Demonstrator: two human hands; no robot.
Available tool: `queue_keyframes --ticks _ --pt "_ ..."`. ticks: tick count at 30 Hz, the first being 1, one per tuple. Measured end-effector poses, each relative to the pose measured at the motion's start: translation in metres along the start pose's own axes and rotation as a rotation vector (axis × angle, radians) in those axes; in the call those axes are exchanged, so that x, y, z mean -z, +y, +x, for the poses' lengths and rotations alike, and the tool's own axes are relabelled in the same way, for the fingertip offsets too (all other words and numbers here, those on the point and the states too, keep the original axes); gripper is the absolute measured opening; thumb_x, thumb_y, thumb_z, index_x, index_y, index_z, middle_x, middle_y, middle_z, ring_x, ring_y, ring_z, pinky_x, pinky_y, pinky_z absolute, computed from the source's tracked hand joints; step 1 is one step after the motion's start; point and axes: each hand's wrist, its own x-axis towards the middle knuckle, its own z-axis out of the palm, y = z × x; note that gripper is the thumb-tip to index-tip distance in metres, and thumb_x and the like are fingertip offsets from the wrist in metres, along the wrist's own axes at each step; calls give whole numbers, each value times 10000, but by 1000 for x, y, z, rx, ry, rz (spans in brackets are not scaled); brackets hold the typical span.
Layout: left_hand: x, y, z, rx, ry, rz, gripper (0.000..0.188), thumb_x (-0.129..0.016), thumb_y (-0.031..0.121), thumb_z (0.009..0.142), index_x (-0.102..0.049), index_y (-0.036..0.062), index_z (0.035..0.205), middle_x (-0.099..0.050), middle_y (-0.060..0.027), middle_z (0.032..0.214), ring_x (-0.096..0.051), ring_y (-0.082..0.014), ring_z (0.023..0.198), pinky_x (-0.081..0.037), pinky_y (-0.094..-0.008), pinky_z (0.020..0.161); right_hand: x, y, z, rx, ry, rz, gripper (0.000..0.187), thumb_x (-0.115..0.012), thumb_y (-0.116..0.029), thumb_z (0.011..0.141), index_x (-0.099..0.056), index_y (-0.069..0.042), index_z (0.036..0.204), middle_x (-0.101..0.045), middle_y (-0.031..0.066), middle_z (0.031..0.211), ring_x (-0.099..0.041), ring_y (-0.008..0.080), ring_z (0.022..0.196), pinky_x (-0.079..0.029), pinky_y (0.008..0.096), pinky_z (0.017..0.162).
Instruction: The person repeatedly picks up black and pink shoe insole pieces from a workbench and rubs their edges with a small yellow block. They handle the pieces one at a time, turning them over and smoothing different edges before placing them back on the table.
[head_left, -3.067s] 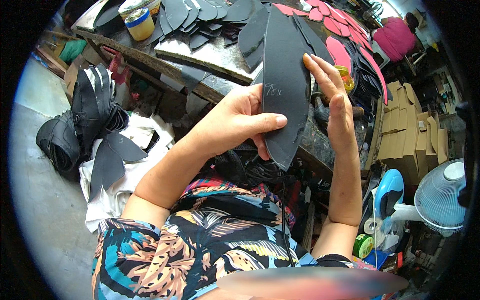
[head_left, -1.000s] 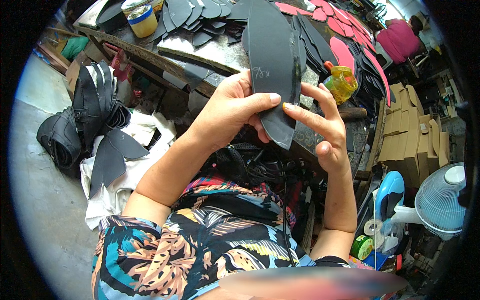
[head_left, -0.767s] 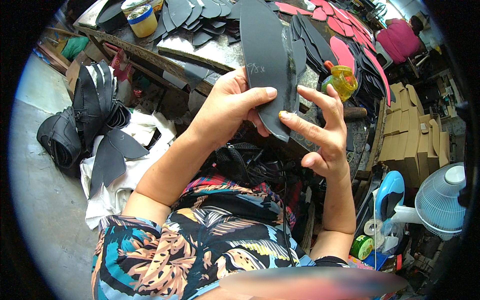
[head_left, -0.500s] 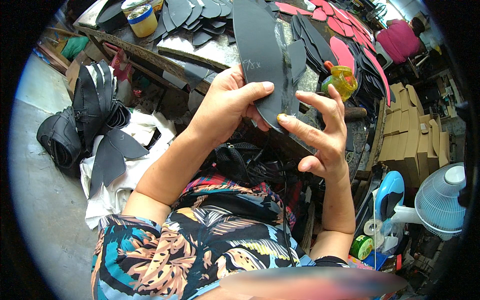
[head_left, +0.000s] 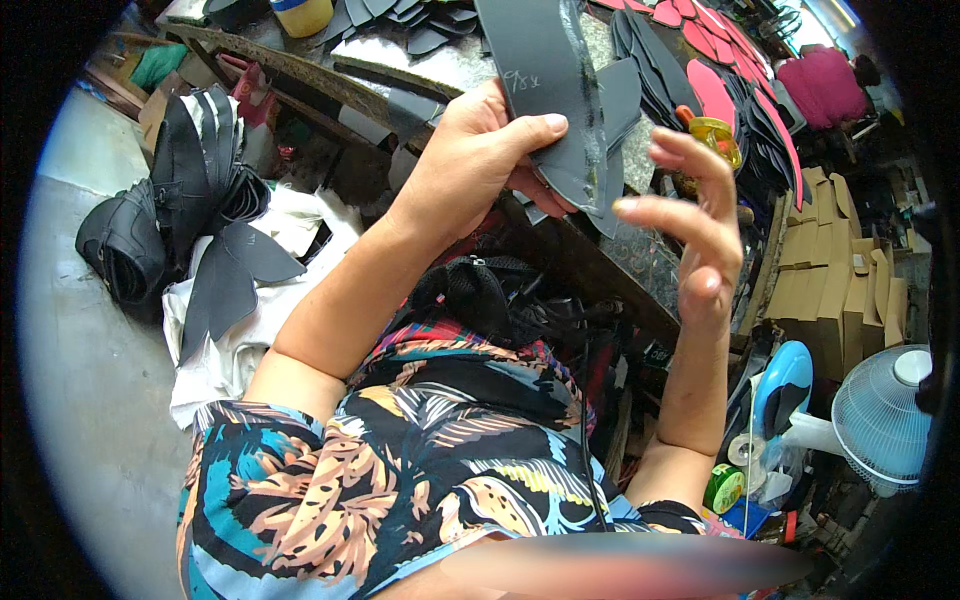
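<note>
while left hand (head_left: 470, 155) grips panel (head_left: 552, 85), right hand (head_left: 712, 250) adjoins

Black curved piece (head_left: 553, 88): upper end cut off by the top edge — fingers of the left hand (head_left: 475, 150) partly hidden behind it. Yellow jar (head_left: 302, 18): top likewise cropped.

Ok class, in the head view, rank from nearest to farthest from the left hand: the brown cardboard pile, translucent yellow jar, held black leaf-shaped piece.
1. Held black leaf-shaped piece: in the left hand.
2. Translucent yellow jar: to its right, partly behind the right hand.
3. Brown cardboard pile: farther right, beyond the jar.
</note>
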Motion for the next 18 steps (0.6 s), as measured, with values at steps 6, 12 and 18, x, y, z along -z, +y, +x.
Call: queue_keyframes --ticks 6,12,18 --pt "0 -1 -1 -101 -56 1 263 -559 87 968 -533 -37 1198 -686 -150 987 -713 -215 735 -630 -327 553 -5 1 2 136 -51 -559 655 -463 -732 865 -768 -200 1094 -566 147 1331 -541 296 1211 -269 493 1127" --pt "10 -2 3 -73 -35 45 331 -616 121 947 -514 -18 1229 -686 -122 983 -711 -180 696 -620 -305 505 5 1 -4 172 5 -591 629 -473 -705 877 -761 -151 954 -646 132 1217 -585 283 1143 -271 490 1125" --pt "15 5 4 -71 -11 137 468 -624 89 922 -425 -19 1331 -673 -130 1033 -708 -181 675 -593 -276 460 84 49 11 -176 167 -617 558 -435 -541 999 -757 -88 950 -681 118 1115 -586 304 1077 -411 392 981"
